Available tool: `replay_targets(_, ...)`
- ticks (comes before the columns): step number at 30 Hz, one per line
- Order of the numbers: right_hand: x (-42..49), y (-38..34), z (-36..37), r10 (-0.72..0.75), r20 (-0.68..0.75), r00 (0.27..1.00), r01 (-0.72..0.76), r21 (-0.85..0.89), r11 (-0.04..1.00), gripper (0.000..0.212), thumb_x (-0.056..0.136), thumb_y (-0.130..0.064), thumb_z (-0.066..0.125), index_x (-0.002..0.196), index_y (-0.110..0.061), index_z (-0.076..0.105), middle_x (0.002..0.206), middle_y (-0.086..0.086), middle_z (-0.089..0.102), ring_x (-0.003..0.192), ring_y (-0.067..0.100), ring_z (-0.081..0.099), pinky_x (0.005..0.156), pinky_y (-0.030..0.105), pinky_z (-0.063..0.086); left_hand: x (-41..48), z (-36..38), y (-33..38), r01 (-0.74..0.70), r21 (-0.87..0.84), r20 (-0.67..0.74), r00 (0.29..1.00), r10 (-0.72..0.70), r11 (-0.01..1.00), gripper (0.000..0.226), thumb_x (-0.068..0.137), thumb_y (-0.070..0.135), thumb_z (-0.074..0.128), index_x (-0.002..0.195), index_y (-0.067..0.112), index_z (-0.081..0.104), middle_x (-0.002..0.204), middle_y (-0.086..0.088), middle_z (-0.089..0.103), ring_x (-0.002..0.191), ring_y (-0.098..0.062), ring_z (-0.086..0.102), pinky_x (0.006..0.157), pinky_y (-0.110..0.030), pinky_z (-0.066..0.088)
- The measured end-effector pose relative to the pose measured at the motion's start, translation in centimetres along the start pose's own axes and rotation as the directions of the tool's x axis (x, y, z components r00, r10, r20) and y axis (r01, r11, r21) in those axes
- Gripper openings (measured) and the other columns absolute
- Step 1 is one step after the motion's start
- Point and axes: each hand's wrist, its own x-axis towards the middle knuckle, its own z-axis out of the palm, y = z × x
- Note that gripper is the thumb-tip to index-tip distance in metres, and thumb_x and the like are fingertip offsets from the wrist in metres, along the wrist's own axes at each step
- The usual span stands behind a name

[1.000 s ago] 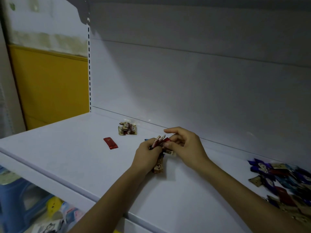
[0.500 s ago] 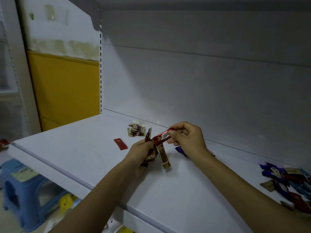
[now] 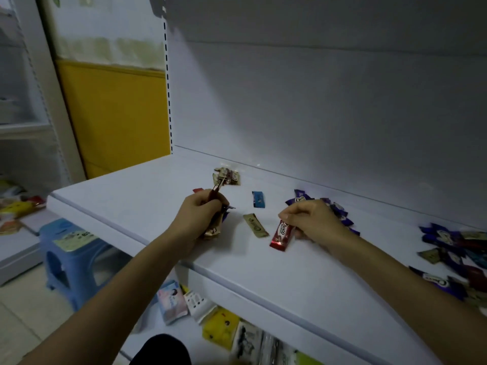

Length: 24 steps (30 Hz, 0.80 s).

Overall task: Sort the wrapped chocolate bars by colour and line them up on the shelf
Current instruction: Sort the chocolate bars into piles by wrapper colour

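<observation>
The right hand (image 3: 313,219) has carried the red foil-wrapped chocolate bar (image 3: 282,234) from the left hand (image 3: 200,214) down onto the white shelf (image 3: 126,196), just right of a flat gold-wrapped bar (image 3: 255,225), its grip pinching the bar's far end; sorting has likely moved on to red. The left grip is closed round a bundle of wrapped bars (image 3: 212,231) whose count and colours are unclear, and the unsorted heap (image 3: 456,254) at the right edge is cut off.

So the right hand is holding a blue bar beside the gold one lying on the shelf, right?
No. The head view shows the right hand holding a red bar, not blue, beside the gold bar lying on the shelf.
</observation>
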Motion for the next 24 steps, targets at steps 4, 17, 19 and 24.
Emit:
replay_targets(4,0.2,0.4,0.3,-0.124,0.002,0.992,0.115,-0.39,0.914,0.008,0.086,-0.029,0.067,0.093,-0.025,0.07,0.094,-0.008,0.066,0.084,0.006,0.061,0.074,0.024,0.051,-0.3,0.1,-0.5,-0.08,0.086,0.004,0.997,0.08,0.993,0.033,0.09,0.001,0.048,0.072,0.021,0.068,0.082,-0.014,0.067,0.067,-0.018,0.058,0.058,-0.025,0.046)
replay_targets(17,2.9,-5.8,7.2,-0.283,0.115,0.952,0.275,-0.725,0.631,0.041,0.089,-0.039,0.052,0.057,-0.013,0.055,0.053,0.001,0.052,0.052,0.021,0.05,0.058,0.029,0.038,1.0,-3.1,-0.1,-0.086,-0.191,-0.427,0.904,-0.004,0.978,0.023,0.094,0.005,0.047,0.083,0.016,0.064,0.071,-0.006,0.057,0.062,-0.015,0.051,0.042,-0.015,0.044)
replay_targets(19,4.5,-6.7,8.4,-0.275,0.072,0.959,0.255,-0.646,0.719,0.032,0.09,-0.032,0.05,0.068,-0.011,0.063,0.065,0.004,0.061,0.06,0.024,0.058,0.054,0.028,0.04,1.1,-3.4,-0.3,-0.085,-0.247,-0.424,0.905,-0.028,0.965,0.026,0.094,0.005,0.046,0.081,0.019,0.064,0.077,-0.007,0.06,0.068,-0.017,0.054,0.05,-0.021,0.046)
replay_targets(24,8.0,-7.3,10.3,-0.135,0.083,0.987,0.151,-0.245,0.958,0.026,0.093,-0.017,0.048,0.072,-0.021,0.062,0.071,0.0,0.064,0.066,0.022,0.07,0.048,0.021,0.048,1.1,-3.9,-0.5,-0.092,-0.355,-0.388,0.92,-0.057,0.93,0.028,0.093,0.002,0.046,0.079,0.017,0.065,0.075,-0.007,0.063,0.068,-0.018,0.057,0.055,-0.026,0.044)
